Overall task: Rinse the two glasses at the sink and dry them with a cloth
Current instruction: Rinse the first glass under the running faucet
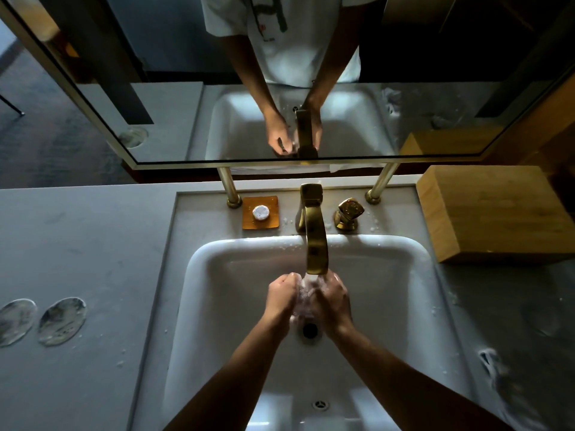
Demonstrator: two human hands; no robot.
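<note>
1. Under the running tap, the left hand [281, 295] and the right hand [333, 298] both curl round one clear glass [303, 295], gripping it from opposite sides so that the stream falls on it between them.
2. That glass is held over the drain [310, 329], low in the white sink [199, 275], probably so that the splash stays inside the basin.
3. The brass faucet [315, 241] arches out to just above the hands; its handle [348, 213] stands to the right, within reach for shutting the water off.
4. A second glass I cannot pick out with any certainty, and I see no drying cloth.
5. Further out, a soap dish [260, 212] sits left of the faucet, two round coasters [62, 320] lie on the left counter [93, 244], and a wooden box [497, 213] stands at the right.
</note>
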